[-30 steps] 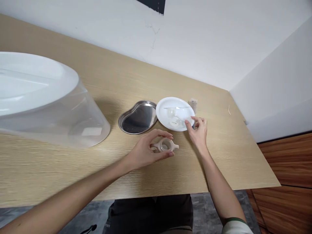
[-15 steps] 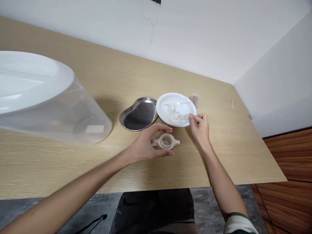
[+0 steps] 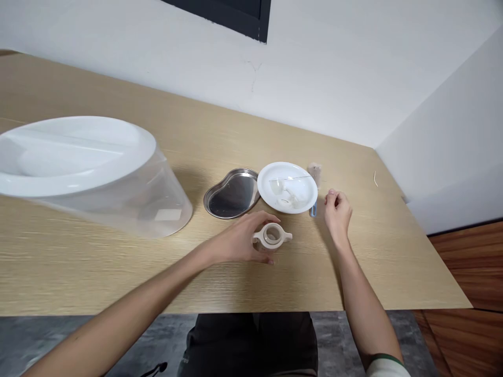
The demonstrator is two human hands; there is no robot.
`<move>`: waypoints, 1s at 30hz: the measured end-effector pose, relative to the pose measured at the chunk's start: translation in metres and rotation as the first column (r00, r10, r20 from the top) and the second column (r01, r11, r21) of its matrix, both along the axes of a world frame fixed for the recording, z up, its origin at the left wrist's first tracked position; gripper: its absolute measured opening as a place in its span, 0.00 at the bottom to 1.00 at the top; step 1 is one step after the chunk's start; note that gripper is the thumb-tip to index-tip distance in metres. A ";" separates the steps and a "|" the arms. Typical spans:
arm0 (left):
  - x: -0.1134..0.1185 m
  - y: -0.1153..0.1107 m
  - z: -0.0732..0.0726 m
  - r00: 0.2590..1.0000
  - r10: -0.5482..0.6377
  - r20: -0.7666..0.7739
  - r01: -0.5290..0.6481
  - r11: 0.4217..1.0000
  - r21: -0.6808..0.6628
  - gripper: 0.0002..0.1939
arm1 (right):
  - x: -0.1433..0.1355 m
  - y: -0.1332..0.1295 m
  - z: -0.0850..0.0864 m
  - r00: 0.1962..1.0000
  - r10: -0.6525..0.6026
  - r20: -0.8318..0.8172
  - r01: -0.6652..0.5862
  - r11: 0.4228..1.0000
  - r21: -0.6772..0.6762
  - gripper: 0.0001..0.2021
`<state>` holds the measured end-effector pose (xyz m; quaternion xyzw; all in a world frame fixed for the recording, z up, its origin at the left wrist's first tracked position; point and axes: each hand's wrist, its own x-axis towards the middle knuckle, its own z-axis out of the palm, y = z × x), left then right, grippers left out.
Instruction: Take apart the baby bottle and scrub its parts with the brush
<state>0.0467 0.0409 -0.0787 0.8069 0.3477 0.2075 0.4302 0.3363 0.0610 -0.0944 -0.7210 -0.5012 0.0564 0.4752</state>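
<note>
My left hand [image 3: 245,238] curls around a clear cup, its thumb on the near side and its fingers on the far side. On top of the cup rests a pale round strainer-like piece [image 3: 272,235] with a tab on each side. My right hand [image 3: 338,208] is closed just above the table, right of the white plate [image 3: 265,196]; whether anything is inside its fingers is hidden. Whitish, see-through pieces [image 3: 278,186] lie on the plate, with a thin straight stick [image 3: 294,178] across it.
Left of the plate is a kidney-shaped steel tray [image 3: 231,196]. A large translucent bin [image 3: 145,209] with a white lid stands at the left. Behind the plate's right side are a small wrapped bundle [image 3: 315,173] and a blue handle [image 3: 313,209]. The wall borders the table [image 3: 377,251].
My right hand has drawn back from the plate toward the right and closed further, baring the blue handle. My left hand stays around the cup. The camera view has shifted upward.
</note>
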 end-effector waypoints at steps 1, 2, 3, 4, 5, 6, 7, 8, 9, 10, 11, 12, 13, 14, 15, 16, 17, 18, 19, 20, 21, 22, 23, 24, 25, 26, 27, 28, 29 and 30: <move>-0.001 0.001 0.001 1.000 -0.018 -0.021 0.018 1.000 -0.006 0.40 | 0.002 0.001 -0.002 1.000 0.001 0.009 -0.001 1.000 -0.019 0.20; -0.001 0.002 0.002 0.999 -0.029 -0.034 0.028 1.000 -0.012 0.39 | 0.005 0.003 -0.005 1.000 0.011 0.019 -0.010 0.999 -0.031 0.19; -0.001 0.002 0.002 0.999 -0.032 -0.040 0.031 0.999 -0.016 0.37 | 0.007 0.004 -0.009 0.999 0.026 0.029 -0.024 0.999 -0.038 0.18; -0.001 0.003 0.002 0.999 -0.029 -0.038 0.028 0.999 -0.015 0.36 | 0.009 0.006 -0.013 0.998 0.042 0.040 -0.040 0.998 -0.041 0.16; 0.000 0.003 0.002 0.999 -0.020 -0.030 0.020 1.000 -0.010 0.34 | 0.011 0.007 -0.019 0.997 0.060 0.052 -0.057 0.997 -0.042 0.14; 0.001 0.003 0.001 1.000 -0.009 -0.019 0.008 1.000 -0.002 0.33 | 0.012 0.009 -0.024 0.995 0.078 0.066 -0.075 0.996 -0.046 0.15; 0.002 0.003 -0.001 1.000 0.002 -0.006 -0.002 1.000 0.006 0.32 | 0.014 0.010 -0.029 0.993 0.091 0.076 -0.088 0.995 -0.051 0.16; 0.003 0.004 -0.002 1.000 0.010 0.007 -0.010 1.000 0.010 0.32 | 0.015 0.011 -0.033 0.991 0.101 0.085 -0.096 0.993 -0.062 0.17; 0.004 0.004 -0.003 1.000 0.015 0.020 -0.015 1.000 0.010 0.32 | 0.016 0.013 -0.037 0.990 0.106 0.094 -0.099 0.992 -0.078 0.18; 0.005 0.004 -0.005 0.999 0.018 0.027 -0.018 1.000 0.007 0.33 | 0.017 0.013 -0.040 0.989 0.108 0.100 -0.098 0.991 -0.095 0.19; 0.005 0.005 -0.006 0.999 0.022 0.026 -0.022 1.000 0.006 0.34 | 0.018 0.014 -0.043 0.989 0.107 0.102 -0.096 0.989 -0.110 0.19; 0.004 0.005 -0.006 0.999 0.028 0.020 -0.028 1.000 0.008 0.36 | 0.019 0.016 -0.044 0.990 0.105 0.097 -0.094 0.989 -0.118 0.19; 0.004 0.005 -0.007 0.999 0.035 0.014 -0.035 0.999 0.014 0.40 | 0.020 0.017 -0.045 0.991 0.101 0.085 -0.091 0.989 -0.114 0.19; 0.003 0.005 -0.007 0.999 0.044 0.009 -0.044 0.999 0.026 0.44 | 0.022 0.018 -0.046 0.994 0.093 0.066 -0.086 0.991 -0.100 0.18; 0.001 0.005 -0.006 0.998 0.056 0.012 -0.056 0.997 0.043 0.49 | 0.023 0.019 -0.046 0.996 0.083 0.046 -0.079 0.994 -0.078 0.17; 0.000 0.004 -0.005 0.997 0.067 0.025 -0.068 0.995 0.067 0.54 | 0.025 0.021 -0.046 0.997 0.067 0.026 -0.066 0.996 -0.053 0.16; -0.001 0.003 -0.003 0.996 0.073 0.044 -0.076 0.993 0.095 0.58 | 0.027 0.022 -0.046 0.999 0.048 0.014 -0.048 0.998 -0.032 0.15; -0.002 0.002 0.000 0.995 0.078 0.061 -0.086 0.988 0.129 0.61 | 0.028 0.023 -0.045 1.000 0.031 0.006 -0.031 0.999 -0.021 0.14; -0.002 0.002 0.002 0.995 0.071 0.067 -0.081 0.983 0.166 0.61 | 0.030 0.024 -0.046 1.000 0.001 -0.004 -0.001 1.000 -0.017 0.14; -0.003 0.002 0.004 0.996 0.057 0.062 -0.068 0.978 0.196 0.60 | 0.032 0.026 -0.046 0.999 -0.026 -0.019 0.025 0.999 -0.021 0.14; -0.004 0.002 0.006 0.999 0.041 0.027 -0.046 0.977 0.210 0.58 | 0.033 0.027 -0.046 0.999 -0.045 -0.027 0.045 0.999 -0.024 0.13; -0.004 0.004 0.008 1.000 0.025 -0.016 -0.021 0.975 0.220 0.54 | 0.034 0.028 -0.047 0.998 -0.058 -0.029 0.058 0.998 -0.019 0.13; -0.005 0.006 0.008 0.999 0.009 -0.053 0.003 0.974 0.226 0.48 | 0.034 0.028 -0.047 0.997 -0.067 -0.036 0.067 0.998 -0.015 0.13; -0.006 0.008 0.008 0.997 -0.013 -0.078 0.030 0.974 0.226 0.42 | 0.035 0.029 -0.047 0.997 -0.070 -0.041 0.070 0.997 -0.013 0.14; -0.006 0.011 0.006 0.996 -0.037 -0.084 0.055 0.972 0.227 0.37 | 0.035 0.029 -0.047 0.996 -0.071 -0.045 0.070 0.997 -0.013 0.14; -0.006 0.013 0.005 0.996 -0.057 -0.072 0.072 0.971 0.229 0.33 | 0.034 0.029 -0.047 0.996 -0.070 -0.048 0.069 0.997 -0.014 0.14; -0.005 0.016 0.002 0.996 -0.069 -0.054 0.079 0.969 0.232 0.31 | 0.034 0.029 -0.046 0.996 -0.069 -0.051 0.068 0.998 -0.015 0.14; -0.005 0.018 0.000 0.997 -0.071 -0.035 0.077 0.968 0.238 0.30 | 0.033 0.029 -0.045 0.996 -0.069 -0.052 0.069 0.998 -0.016 0.14; -0.004 0.019 -0.002 0.997 -0.068 -0.026 0.072 0.968 0.242 0.30 | 0.033 0.029 -0.045 0.996 -0.071 -0.053 0.071 0.997 -0.015 0.14; -0.003 0.019 -0.002 0.998 -0.063 -0.030 0.068 0.968 0.243 0.32 | 0.032 0.029 -0.044 0.996 -0.072 -0.055 0.071 0.997 -0.013 0.13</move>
